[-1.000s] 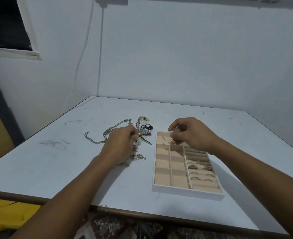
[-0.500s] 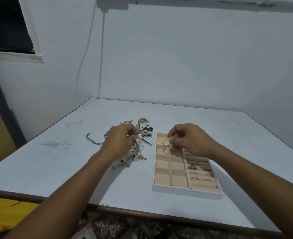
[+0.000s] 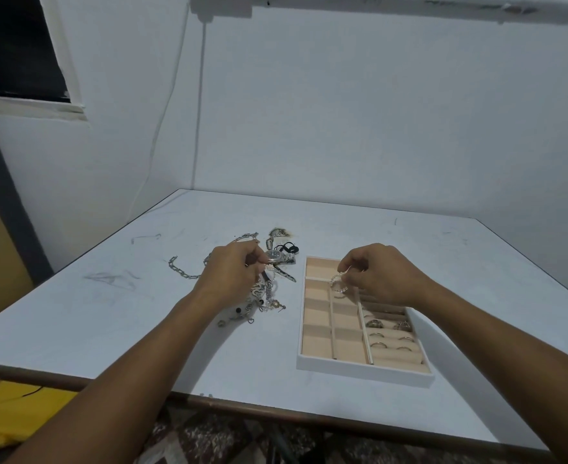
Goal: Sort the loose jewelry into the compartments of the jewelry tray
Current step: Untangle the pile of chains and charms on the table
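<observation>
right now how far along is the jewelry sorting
Early. Done: a few rings sit in the jewelry tray. In hand: the right hand pinches a beaded bracelet over the tray; the left hand pinches into the jewelry pile. Left: that pile, the chain, the watch.

The jewelry tray [image 3: 363, 371] is a white-rimmed oblong lined in peach, with two columns of square compartments on its left and ring rolls on its right. It lies flat near the front edge of the table [image 3: 108, 329], right of centre, with several silver rings [image 3: 389, 334] slotted in the rolls toward its near end. A small pale beaded bracelet [image 3: 337, 285] hangs as a loop, pinched in the right hand [image 3: 379, 274] just above the tray's far compartments. The loose jewelry [image 3: 262, 303] lies tangled just left of the tray's far half, gripped by the left hand [image 3: 232, 276] — a chunky silver chain [image 3: 182, 271] trails toward the left edge, and a wristwatch [image 3: 275, 255] and a black band [image 3: 289, 247] lie at its far side.
</observation>
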